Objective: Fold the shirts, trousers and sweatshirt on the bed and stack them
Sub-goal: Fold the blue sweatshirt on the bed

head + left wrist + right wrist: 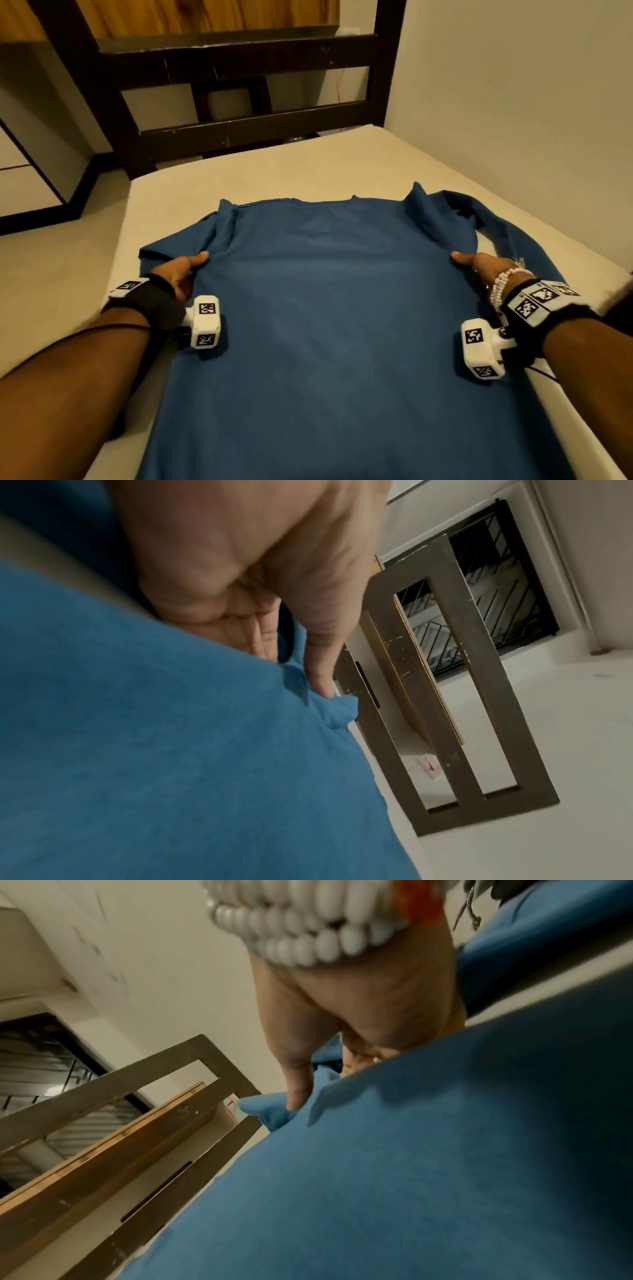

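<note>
1. Garment position — long-sleeved blue fabric sweatshirt (335,308) lay flat on the cream-sheeted bed (274,164).
2. Left hand (185,274) pinched its left edge.
3. Right hand (479,265) pinched the right edge — thumbs on top.

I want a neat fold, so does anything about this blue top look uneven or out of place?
Yes. The right sleeve trails out toward the bed's edge, while the left sleeve lies tucked against the blue top.
</note>
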